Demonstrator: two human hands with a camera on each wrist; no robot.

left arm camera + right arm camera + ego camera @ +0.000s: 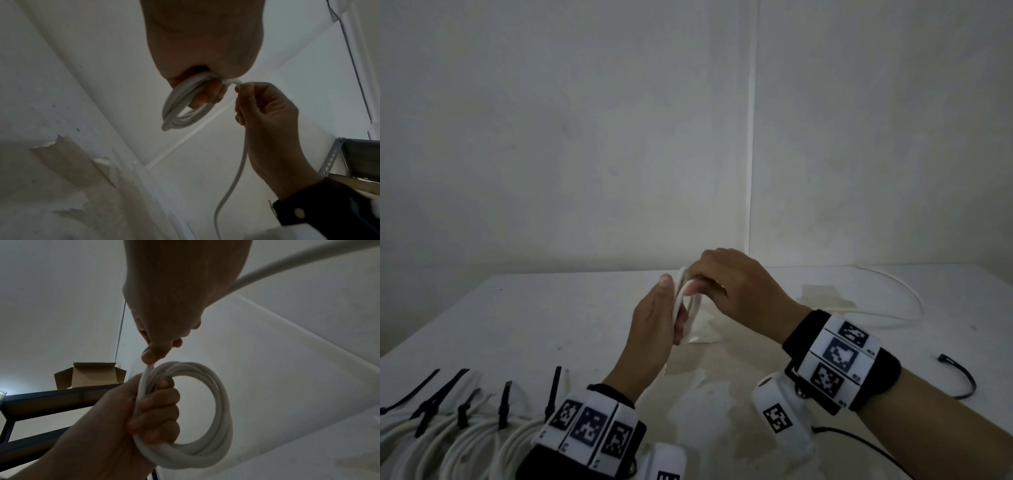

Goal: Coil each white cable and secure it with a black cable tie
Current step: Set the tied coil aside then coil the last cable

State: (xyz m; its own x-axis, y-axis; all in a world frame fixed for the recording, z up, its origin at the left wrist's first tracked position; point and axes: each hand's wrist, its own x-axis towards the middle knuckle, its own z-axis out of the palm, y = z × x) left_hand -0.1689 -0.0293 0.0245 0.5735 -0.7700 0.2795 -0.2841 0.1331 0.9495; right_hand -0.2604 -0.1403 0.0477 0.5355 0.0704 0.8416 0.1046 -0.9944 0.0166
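Several tied bundles (458, 428) lie at seven o'clock on the counter (551, 325). Left hand (654, 329) fingers curl around the half-wound cable (205, 426); right hand (736, 287) pinches its loose tail. A spare tie (962, 377) waits at three o'clock.

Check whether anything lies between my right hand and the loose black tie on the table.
Nothing visible does. The loose black cable tie lies on bare table to the right, apart from the trailing cable. But the right hand is busy pinching the white cable, whose coil the left hand grips.
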